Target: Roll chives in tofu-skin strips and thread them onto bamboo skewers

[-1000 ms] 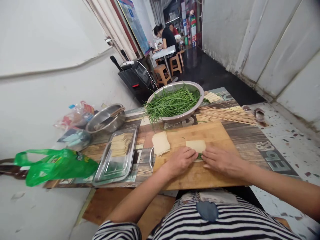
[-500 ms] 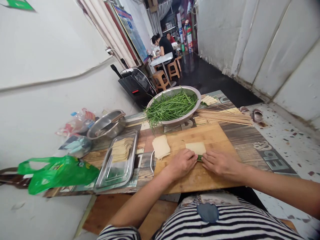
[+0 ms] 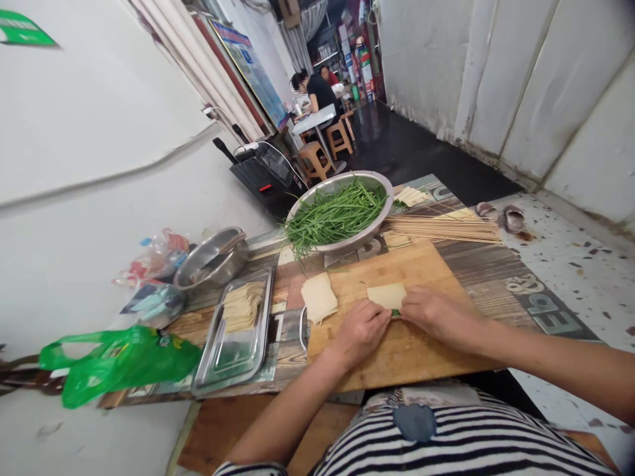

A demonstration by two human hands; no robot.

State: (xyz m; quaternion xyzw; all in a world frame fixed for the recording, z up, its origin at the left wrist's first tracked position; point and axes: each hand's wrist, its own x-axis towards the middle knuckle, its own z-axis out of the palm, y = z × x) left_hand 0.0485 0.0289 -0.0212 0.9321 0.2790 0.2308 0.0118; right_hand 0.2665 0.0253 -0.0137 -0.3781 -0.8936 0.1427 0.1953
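Note:
A pale square tofu sheet (image 3: 385,295) lies on the wooden cutting board (image 3: 421,354), with a short bundle of green chives (image 3: 395,313) along its near edge. My left hand (image 3: 366,329) is closed on that edge at the left end of the bundle. At the right end, the fingers of my right hand (image 3: 427,312) are closed on the same edge. Only a small bit of green shows between the two hands; the fingertips partly hide the fold. A stack of loose tofu sheets (image 3: 318,297) sits by the board's left edge.
Beyond the board stands a metal basin (image 3: 384,205) heaped with chives. Bamboo skewers (image 3: 446,228) lie to its right, beside pale folded pieces (image 3: 411,196). On the left are a metal tray (image 3: 233,367) of rolled tofu (image 3: 242,305), a steel bowl (image 3: 186,274) and a green bag (image 3: 129,360).
The near edge of the tofu sheet has come up over the chives, so less green shows. Both hands stay at the edge, and the camera view has shifted slightly.

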